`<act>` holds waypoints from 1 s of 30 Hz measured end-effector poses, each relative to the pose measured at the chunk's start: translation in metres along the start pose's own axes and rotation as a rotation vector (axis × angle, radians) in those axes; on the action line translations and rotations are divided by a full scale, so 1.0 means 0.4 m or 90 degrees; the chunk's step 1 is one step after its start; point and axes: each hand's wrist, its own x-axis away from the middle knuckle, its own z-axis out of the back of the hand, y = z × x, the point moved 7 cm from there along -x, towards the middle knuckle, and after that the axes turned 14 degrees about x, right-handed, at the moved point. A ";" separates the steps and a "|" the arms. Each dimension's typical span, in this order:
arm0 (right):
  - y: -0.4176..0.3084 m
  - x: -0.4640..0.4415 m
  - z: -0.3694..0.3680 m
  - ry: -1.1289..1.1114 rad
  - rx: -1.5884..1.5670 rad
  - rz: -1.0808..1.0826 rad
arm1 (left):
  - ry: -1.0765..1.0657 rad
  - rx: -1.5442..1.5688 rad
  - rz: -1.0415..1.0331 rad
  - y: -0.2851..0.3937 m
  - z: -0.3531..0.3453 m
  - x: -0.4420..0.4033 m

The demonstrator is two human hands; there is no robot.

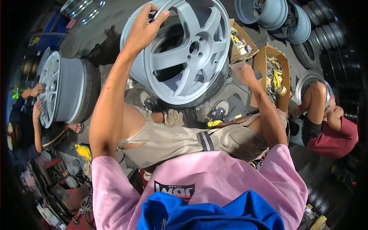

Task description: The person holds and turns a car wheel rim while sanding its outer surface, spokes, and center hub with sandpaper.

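A light grey spoked wheel rim [203,50] stands tilted in front of me, resting on a black tire [209,94]. My left hand [147,25] grips the rim's upper left edge, with the thumb on the near side and the fingers curled over. My right hand [244,73] is off the rim's right side, close to the cardboard boxes. Its fingers are curled together, and whatever may be in them is too small to make out. Between my shoes, a beige cloth [173,118] lies below the tire.
An open cardboard box [285,61] holds scraps and tape rolls; another cardboard box [251,42] stands beside it. At left, a person's hands touch another grey wheel [69,90]. A person in a maroon shirt [333,136] crouches at right beside a silver rim [303,86]. More rims [264,13] stand behind.
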 end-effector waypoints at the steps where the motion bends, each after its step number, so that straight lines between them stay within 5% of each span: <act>1: -0.009 0.017 -0.006 0.026 -0.006 0.021 | 0.004 -0.002 0.003 0.003 -0.004 0.009; 3: -0.029 0.035 -0.051 0.009 0.000 0.023 | -0.014 -0.025 -0.147 0.054 -0.040 0.023; 5: -0.044 0.050 -0.081 -0.009 0.008 0.023 | 0.023 -0.109 -0.027 0.020 -0.032 0.034; 9: -0.197 0.122 -0.136 -0.201 -0.132 0.100 | -0.160 0.146 0.016 0.073 -0.034 0.041; 12: -0.290 0.180 -0.205 -0.185 -0.101 0.239 | -0.109 0.373 0.282 -0.055 0.091 0.040; 17: -0.379 0.233 -0.247 -0.184 -0.018 0.342 | 0.012 0.294 0.221 -0.133 0.211 0.038; 19: -0.391 0.250 -0.250 -0.170 0.004 0.348 | 0.188 0.031 0.083 -0.222 0.295 0.017; 21: -0.437 0.248 -0.201 -0.149 0.000 0.371 | 0.260 -0.119 0.120 -0.296 0.334 0.019; 23: -0.477 0.245 -0.189 -0.281 -0.117 0.347 | 0.217 -0.059 0.208 -0.366 0.328 0.026; 25: -0.502 0.237 -0.164 -0.253 -0.155 0.348 | 0.202 0.007 0.350 -0.451 0.321 0.040; 30: -0.452 0.164 -0.112 -0.290 -0.340 0.213 | 0.192 0.140 0.412 -0.449 0.264 0.030</act>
